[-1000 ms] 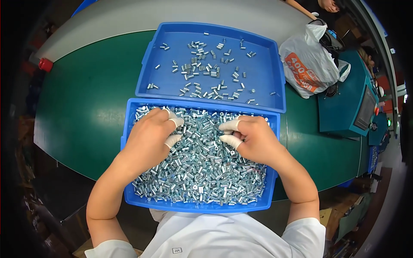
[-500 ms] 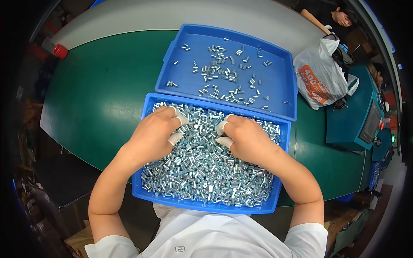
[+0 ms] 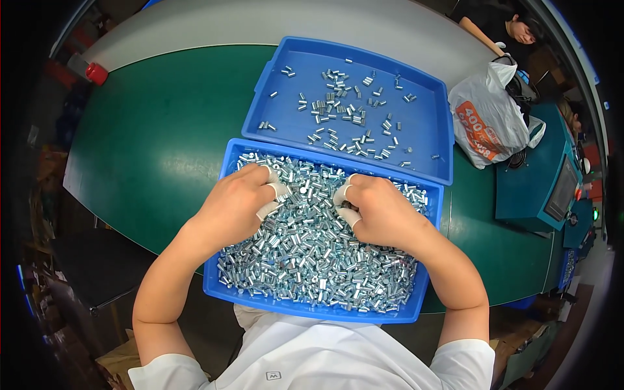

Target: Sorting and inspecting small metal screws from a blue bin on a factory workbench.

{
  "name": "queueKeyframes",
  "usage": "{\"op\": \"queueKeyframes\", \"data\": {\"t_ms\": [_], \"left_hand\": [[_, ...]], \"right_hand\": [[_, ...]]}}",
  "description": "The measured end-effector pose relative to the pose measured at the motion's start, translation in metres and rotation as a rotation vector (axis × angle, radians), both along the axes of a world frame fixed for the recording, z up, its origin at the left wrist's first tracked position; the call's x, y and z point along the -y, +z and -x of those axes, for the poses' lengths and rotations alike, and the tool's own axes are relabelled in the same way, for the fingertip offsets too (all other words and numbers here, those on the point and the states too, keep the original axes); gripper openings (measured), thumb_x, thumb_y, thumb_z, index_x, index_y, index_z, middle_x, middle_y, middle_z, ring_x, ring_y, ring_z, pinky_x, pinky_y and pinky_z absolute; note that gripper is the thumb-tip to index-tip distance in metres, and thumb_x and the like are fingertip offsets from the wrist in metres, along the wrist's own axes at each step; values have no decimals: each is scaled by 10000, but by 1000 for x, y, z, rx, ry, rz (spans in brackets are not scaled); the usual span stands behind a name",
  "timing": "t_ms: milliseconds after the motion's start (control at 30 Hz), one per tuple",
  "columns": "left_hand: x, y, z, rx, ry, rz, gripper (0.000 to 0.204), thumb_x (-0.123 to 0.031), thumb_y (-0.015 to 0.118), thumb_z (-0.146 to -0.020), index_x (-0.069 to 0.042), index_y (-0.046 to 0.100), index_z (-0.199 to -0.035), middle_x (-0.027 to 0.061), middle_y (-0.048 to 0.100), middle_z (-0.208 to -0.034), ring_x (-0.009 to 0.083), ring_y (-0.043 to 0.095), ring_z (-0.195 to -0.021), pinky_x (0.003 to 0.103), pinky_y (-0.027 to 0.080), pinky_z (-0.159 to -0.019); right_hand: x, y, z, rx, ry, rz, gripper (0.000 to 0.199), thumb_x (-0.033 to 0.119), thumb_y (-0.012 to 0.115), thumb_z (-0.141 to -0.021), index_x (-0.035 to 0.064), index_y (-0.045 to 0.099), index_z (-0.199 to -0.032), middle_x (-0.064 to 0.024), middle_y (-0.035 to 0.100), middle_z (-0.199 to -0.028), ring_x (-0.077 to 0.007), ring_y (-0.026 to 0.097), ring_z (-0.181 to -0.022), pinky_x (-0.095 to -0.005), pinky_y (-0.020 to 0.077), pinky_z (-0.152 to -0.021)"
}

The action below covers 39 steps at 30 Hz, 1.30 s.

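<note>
A deep blue tray (image 3: pixel 312 313) in front of my body is heaped with small shiny metal sleeves (image 3: pixel 318 260), some showing a flanged end. Both hands are over its far half, wearing pale finger cots. My left hand (image 3: pixel 237 201) has its fingers curled, the thumb and forefinger tips close together at the sleeves. Facing it across a short gap, my right hand (image 3: pixel 383 208) is curled likewise, thumb and forefinger in a pinch at the pile. Whatever lies between the fingertips of either hand is too small to make out.
A second blue tray (image 3: pixel 279 110) adjoins the far edge, with scattered sleeves inside. Both are on a green table (image 3: pixel 156 143). To the right stand a white plastic bag (image 3: pixel 484 123) and a teal machine (image 3: pixel 533 185). Another person (image 3: pixel 500 32) is at the far right.
Both trays and the surroundings have shifted slightly rightward in view. My hands stay over the far half of the sleeves, their fingers moving only a little.
</note>
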<state>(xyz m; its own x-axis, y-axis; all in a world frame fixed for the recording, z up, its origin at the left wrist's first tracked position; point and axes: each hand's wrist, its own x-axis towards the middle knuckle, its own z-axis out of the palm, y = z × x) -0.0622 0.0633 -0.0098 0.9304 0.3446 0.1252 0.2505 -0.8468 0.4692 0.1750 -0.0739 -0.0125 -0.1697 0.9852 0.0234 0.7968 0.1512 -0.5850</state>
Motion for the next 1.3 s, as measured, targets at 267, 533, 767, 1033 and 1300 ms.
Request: {"op": "queueKeyframes", "data": {"t_ms": [267,533,767,1033,1300], "left_hand": [[3,4,-7,-83,-24,-144,276,53,666,-665,-33,695,-926,96,572,-850,293,595,-884,408,511,-745],[-9,-2,-8,-14,-151,-267,42,-78,643,-689,-55,677,-701,66,537,-745,239,592,-783,384,498,-683],[-12,-12,-8,81,-226,-353,74,-130,645,-707,-65,678,-715,28,544,-756,199,593,-790,341,476,-661],[-9,-11,-11,100,-253,-344,190,-36,624,-708,-62,678,-889,44,580,-823,236,593,-789,371,478,-669],[9,6,-33,50,-294,-165,218,22,618,-701,-64,672,-894,65,583,-843,259,603,-844,393,496,-692]], "right_hand": [[7,-1,-2,-9,-31,-57,173,5,671,-738,34,644,-906,-126,605,-811,-315,609,-678,-401,496,-607],[16,-3,-9,56,-8,-137,199,10,709,-728,62,666,-915,-106,603,-806,-317,611,-713,-403,499,-615],[14,-3,-11,-35,-57,-74,143,31,739,-757,60,686,-887,-110,628,-800,-294,628,-696,-372,507,-599],[26,-1,-17,-185,-154,-37,122,-25,717,-771,37,689,-872,-88,660,-783,-205,654,-684,-299,517,-612],[38,5,-25,-266,-262,-30,144,-12,718,-807,30,693,-943,-88,703,-854,-184,669,-730,-298,528,-657]]}}
